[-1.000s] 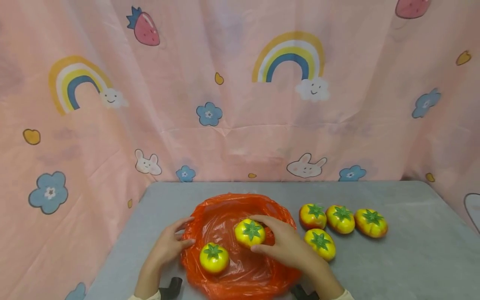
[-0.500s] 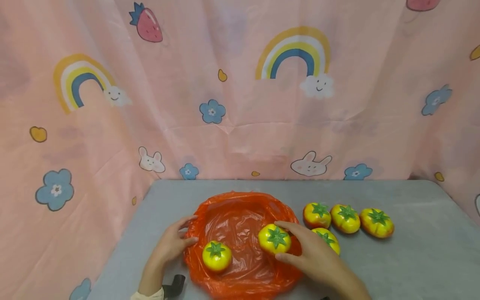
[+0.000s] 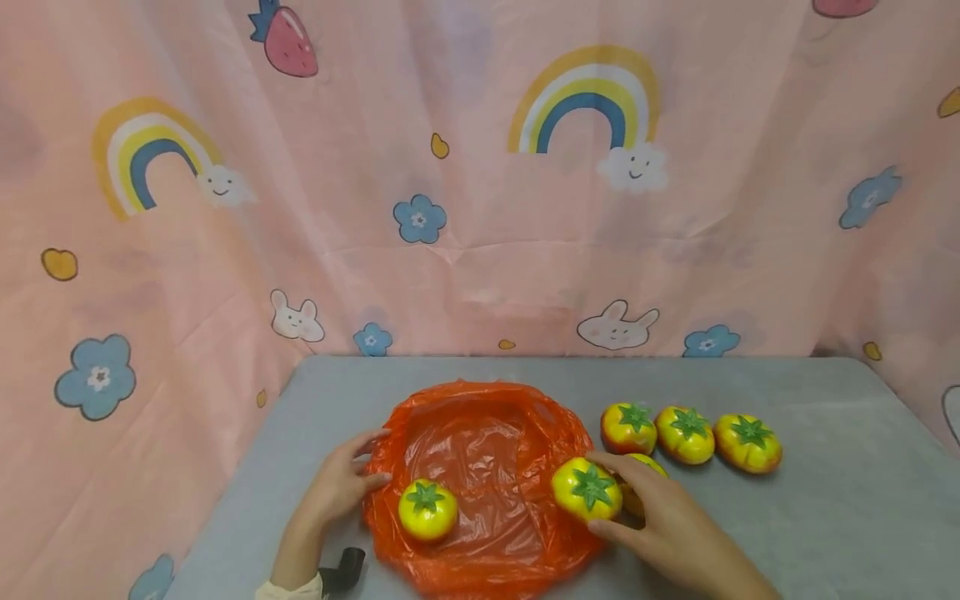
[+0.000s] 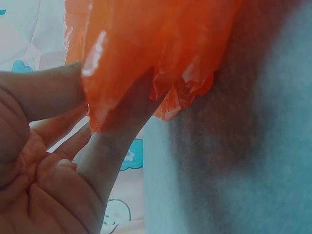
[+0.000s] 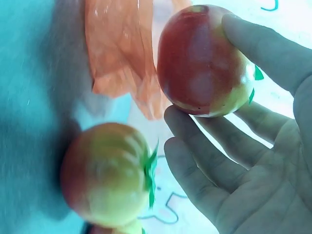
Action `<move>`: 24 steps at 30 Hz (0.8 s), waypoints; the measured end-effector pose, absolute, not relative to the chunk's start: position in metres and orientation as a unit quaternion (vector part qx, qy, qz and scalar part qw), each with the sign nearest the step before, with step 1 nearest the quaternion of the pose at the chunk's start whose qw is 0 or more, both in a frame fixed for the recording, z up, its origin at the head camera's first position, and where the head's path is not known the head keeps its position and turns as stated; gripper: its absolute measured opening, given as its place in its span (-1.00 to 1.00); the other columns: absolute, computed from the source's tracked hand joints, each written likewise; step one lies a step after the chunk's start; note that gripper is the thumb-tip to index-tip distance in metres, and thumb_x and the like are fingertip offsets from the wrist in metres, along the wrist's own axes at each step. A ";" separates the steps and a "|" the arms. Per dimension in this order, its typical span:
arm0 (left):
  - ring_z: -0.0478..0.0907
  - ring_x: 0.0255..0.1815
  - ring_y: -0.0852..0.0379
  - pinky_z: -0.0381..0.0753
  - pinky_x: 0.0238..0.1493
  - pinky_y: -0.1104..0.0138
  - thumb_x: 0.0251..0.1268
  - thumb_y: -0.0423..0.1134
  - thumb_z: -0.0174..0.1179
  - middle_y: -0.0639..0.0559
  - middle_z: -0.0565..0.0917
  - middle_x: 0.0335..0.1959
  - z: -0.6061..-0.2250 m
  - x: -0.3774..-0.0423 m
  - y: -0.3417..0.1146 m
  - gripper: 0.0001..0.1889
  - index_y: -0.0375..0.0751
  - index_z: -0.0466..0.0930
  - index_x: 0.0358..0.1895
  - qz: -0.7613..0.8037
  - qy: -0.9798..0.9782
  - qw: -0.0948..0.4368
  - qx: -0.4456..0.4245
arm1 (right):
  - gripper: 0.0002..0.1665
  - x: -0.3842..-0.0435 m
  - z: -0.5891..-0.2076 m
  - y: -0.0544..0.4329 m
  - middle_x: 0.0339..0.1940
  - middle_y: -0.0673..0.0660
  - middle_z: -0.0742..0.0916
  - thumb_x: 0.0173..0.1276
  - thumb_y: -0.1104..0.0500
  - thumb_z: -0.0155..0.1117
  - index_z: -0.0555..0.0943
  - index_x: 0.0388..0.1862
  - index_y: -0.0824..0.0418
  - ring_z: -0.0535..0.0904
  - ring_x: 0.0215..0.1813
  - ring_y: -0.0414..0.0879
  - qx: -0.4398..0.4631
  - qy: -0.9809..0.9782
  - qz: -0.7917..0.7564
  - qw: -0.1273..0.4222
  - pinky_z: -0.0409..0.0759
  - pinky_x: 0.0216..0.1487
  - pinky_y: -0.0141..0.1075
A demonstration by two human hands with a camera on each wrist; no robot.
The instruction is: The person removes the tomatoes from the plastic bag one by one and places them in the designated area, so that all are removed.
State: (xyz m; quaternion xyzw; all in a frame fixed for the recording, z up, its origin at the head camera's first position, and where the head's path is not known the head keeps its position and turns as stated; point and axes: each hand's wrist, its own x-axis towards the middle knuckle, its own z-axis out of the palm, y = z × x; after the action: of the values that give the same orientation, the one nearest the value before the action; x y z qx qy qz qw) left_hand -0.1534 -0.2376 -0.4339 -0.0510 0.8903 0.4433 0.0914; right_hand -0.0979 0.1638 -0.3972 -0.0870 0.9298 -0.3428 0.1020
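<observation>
Carried yellow-red tomato (image 3: 587, 490) rightward across orange plastic bag (image 3: 480, 573), gripped in right hand (image 3: 663, 517), likely removing it; touched rim with relaxed left hand (image 3: 337, 483).

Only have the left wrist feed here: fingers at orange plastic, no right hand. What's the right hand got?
Observer: The right hand holds a yellow-and-red fruit between thumb and fingers.
Operator: Anything inside the plastic?
Observer: One yellow fruit sits within the orange plastic, toward its left side.
Operator: Any more around?
Observer: Four other fruits to the right of the plastic; one is partly hidden behind the right hand.
</observation>
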 end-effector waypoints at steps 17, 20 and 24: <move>0.67 0.08 -0.18 0.75 -0.01 0.04 0.14 -0.43 0.39 -0.21 0.57 0.26 -0.437 -0.153 -0.240 -0.35 -0.04 0.48 0.35 0.441 0.892 0.079 -0.058 | -0.03 -0.099 -0.405 0.191 0.33 0.10 0.60 0.02 -0.34 0.50 0.40 0.39 -0.09 0.58 0.20 0.05 -0.068 0.940 -0.298 0.152 0.60 0.11 0.23; 0.67 0.10 -0.18 0.74 0.01 0.04 0.14 -0.42 0.39 -0.19 0.57 0.26 -0.436 -0.153 -0.241 -0.35 -0.02 0.48 0.34 0.442 0.892 0.076 -0.059 | -0.02 -0.099 -0.406 0.193 0.33 0.09 0.60 0.00 -0.37 0.49 0.40 0.40 -0.12 0.59 0.17 0.03 -0.060 0.940 -0.299 0.156 0.61 0.10 0.23; 0.67 0.10 -0.15 0.73 0.02 0.03 0.15 -0.39 0.39 -0.17 0.57 0.26 -0.435 -0.152 -0.242 -0.36 0.00 0.48 0.34 0.445 0.890 0.077 -0.061 | -0.01 -0.101 -0.406 0.201 0.34 0.09 0.59 0.01 -0.39 0.47 0.41 0.40 -0.09 0.58 0.17 0.02 -0.052 0.938 -0.307 0.152 0.62 0.11 0.18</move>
State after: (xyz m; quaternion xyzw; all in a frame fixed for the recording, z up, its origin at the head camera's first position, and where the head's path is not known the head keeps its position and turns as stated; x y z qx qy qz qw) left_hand -0.1520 -0.2417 -0.4349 -0.0606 0.8904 0.4445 0.0766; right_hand -0.1013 0.2006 -0.4061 -0.0521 0.9383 -0.3065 0.1516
